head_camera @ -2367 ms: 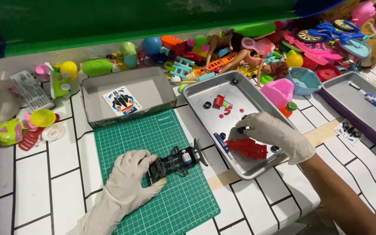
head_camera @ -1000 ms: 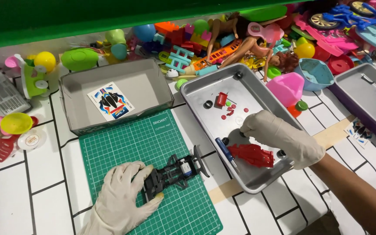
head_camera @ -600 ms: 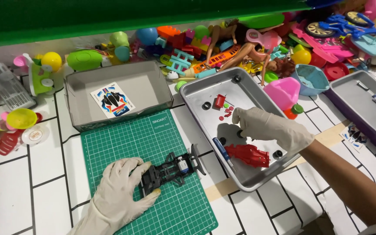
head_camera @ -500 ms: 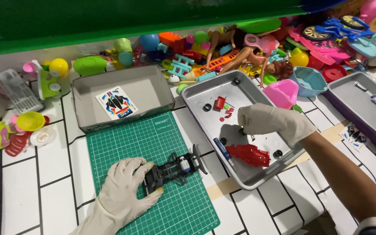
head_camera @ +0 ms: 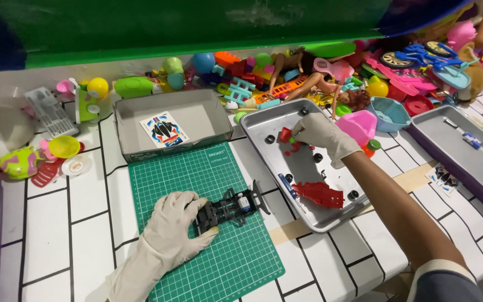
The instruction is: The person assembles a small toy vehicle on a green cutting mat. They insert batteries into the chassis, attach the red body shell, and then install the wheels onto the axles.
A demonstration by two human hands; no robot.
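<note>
I note my left hand (head_camera: 171,232), in a pale rubber glove, resting on the green cutting mat (head_camera: 197,179), its fingers closed about the rear end of the black toy car chassis (head_camera: 231,206). The chassis lies flat near the mat's right edge, just short of the metal tray (head_camera: 264,120) beside it. My right hand (head_camera: 321,133), also gloved, is inside that tray near its far rim, fingers pinched on a small red part (head_camera: 285,135). The tray is shallow, dull silver, with rounded corners; a red plastic car body (head_camera: 321,194) lies toward its near end, small black wheels scattered around it. Bare mat lies ahead of the chassis and below it. A grey cardboard box (head_camera: 124,120) holding a sticker sheet (head_camera: 164,129) stands just beyond the mat's far edge. The desk (head_camera: 46,223) is white with a black brick-line pattern. A crowded heap of coloured plastic toys (head_camera: 320,72) runs along the back, under a green wall
</note>
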